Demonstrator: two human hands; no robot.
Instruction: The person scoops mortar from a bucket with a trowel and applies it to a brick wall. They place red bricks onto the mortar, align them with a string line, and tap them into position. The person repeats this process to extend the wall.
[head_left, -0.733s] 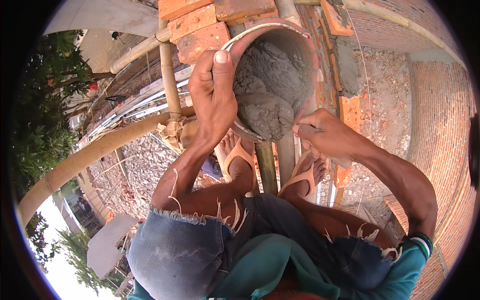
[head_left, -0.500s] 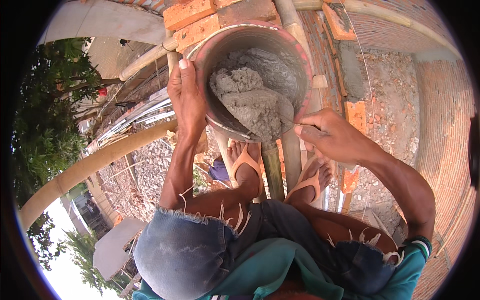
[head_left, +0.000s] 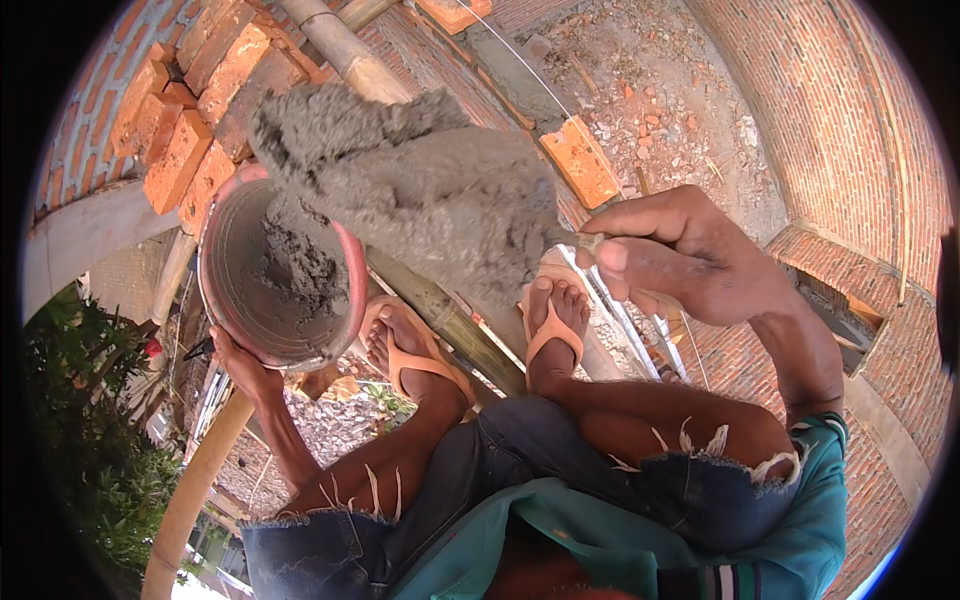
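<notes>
Trowel: held out in front of the person, to the right of the bucket; its blade is hidden under mortar, with the neck (head_left: 563, 238) showing near the grip.
Mortar (head_left: 410, 190): a thick grey heap along the trowel, its far end overlapping the bucket's upper rim in this view.
Right hand (head_left: 690, 260): closed around the trowel's handle, thumb along the near side.
Left hand (head_left: 248, 368): against the bucket's near outer side, fingers partly hidden; whether it grips or only supports cannot be told.
Bucket (head_left: 228, 275): at the person's left, red-rimmed, mouth tipped toward the camera, more mortar inside.
Feet (head_left: 408, 345): in orange sandals, one on either side of a bamboo pole (head_left: 455, 325).
Clothes: frayed denim shorts (head_left: 715, 500) and a teal shirt (head_left: 810, 510).
Bricks (head_left: 240, 80): piled beyond the bucket.
Lone brick (head_left: 580, 162): beyond the right hand, near a pale string (head_left: 520, 62).
Right side: rubble (head_left: 660, 100), then a brick wall (head_left: 850, 130).
Left edge: green leaves (head_left: 80, 420).
</notes>
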